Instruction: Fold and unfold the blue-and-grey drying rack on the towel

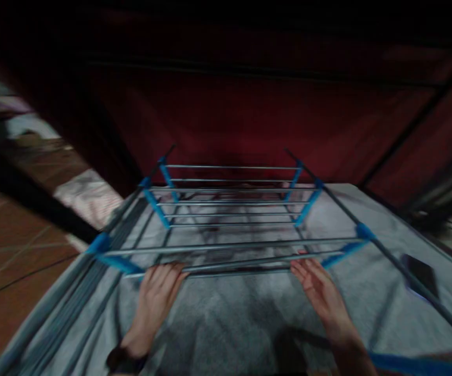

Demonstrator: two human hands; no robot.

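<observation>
A rack frame (229, 245) of grey metal rods joined by blue plastic connectors lies on a light cloth. My left hand (158, 292) has its fingers curled over a crossbar rod (229, 265) near the left blue connector (112, 254). Toward the other end of the same rod, my right hand (320, 290) holds it between thumb and fingers, close to the right blue connector (345, 250). The picture is slightly blurred, and the fingertips of my left hand are hidden behind the rod.
Several loose grey rods (59, 313) lie along the left edge of the cloth (234, 324). A dark phone (420, 277) rests at the right, beside a long side rod. Behind the rack stands a dark red panel (226, 115). Brown tiled floor (18, 245) shows at the left.
</observation>
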